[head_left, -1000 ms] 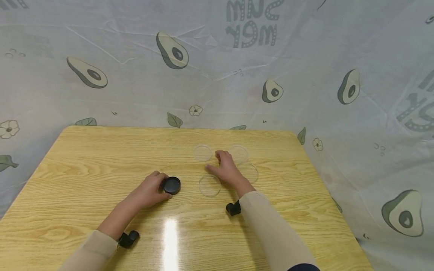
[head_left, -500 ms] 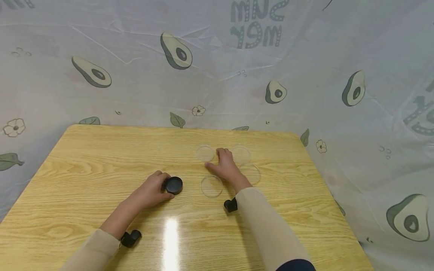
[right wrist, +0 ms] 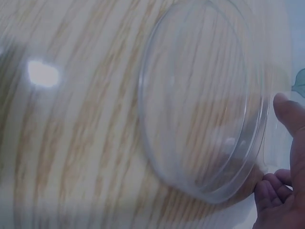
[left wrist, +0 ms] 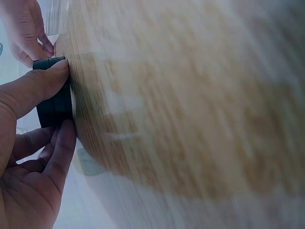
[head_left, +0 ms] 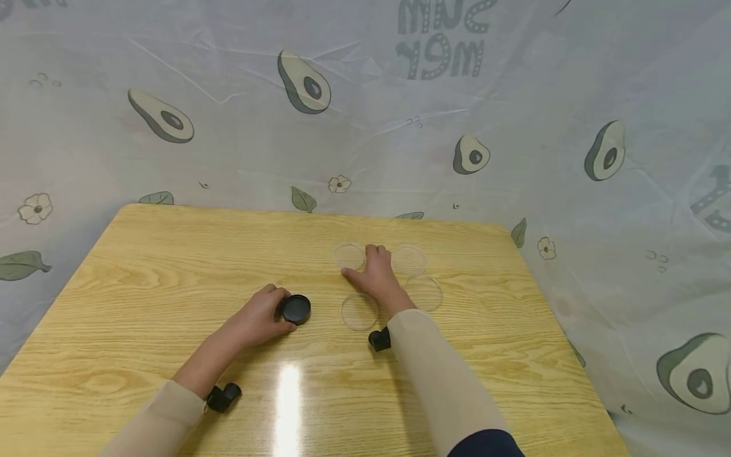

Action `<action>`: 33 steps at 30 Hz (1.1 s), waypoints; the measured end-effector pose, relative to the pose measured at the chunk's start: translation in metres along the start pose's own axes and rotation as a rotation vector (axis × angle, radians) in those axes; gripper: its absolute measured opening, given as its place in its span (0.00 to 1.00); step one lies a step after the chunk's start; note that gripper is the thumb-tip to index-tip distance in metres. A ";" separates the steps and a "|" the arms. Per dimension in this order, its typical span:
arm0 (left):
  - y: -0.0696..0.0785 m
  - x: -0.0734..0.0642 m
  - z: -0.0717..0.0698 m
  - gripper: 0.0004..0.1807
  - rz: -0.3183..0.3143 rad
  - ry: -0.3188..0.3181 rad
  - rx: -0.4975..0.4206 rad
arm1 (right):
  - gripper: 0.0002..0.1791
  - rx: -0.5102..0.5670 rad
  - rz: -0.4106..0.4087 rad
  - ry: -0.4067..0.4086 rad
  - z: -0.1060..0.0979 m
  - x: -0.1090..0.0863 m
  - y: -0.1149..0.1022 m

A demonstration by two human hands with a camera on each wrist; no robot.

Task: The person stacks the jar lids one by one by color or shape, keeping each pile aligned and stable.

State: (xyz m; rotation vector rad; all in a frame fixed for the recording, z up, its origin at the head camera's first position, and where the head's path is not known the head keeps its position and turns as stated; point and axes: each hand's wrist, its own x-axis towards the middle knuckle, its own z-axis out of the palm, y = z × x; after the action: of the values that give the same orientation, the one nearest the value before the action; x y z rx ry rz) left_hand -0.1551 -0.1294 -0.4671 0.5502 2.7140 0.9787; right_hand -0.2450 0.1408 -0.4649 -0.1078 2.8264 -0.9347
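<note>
One wooden table point(head_left: 171, 285) before printed cloth point(head_left: 240, 152), left hand point(head_left: 257, 319) pinching black container point(head_left: 297, 310), right hand point(head_left: 377, 277) spread

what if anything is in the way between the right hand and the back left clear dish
Nothing visible: in the head view, the right hand is right at the back left clear dish, though contact is unclear. The front left dish lies closer in, not between them.
</note>
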 end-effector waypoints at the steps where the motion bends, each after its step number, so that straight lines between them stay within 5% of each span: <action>1: 0.000 0.000 0.000 0.28 0.000 0.000 -0.001 | 0.47 -0.008 0.005 -0.002 0.000 0.000 0.000; 16: 0.003 0.000 0.001 0.29 -0.001 -0.001 -0.015 | 0.43 -0.073 0.012 0.024 0.002 0.002 -0.004; 33: 0.004 -0.001 0.000 0.29 -0.019 -0.001 -0.013 | 0.43 0.012 -0.046 0.008 -0.001 0.000 0.010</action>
State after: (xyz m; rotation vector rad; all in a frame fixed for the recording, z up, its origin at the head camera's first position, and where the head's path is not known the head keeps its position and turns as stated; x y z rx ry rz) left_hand -0.1528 -0.1267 -0.4643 0.5212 2.7050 0.9909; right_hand -0.2456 0.1493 -0.4703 -0.1691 2.8364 -0.9636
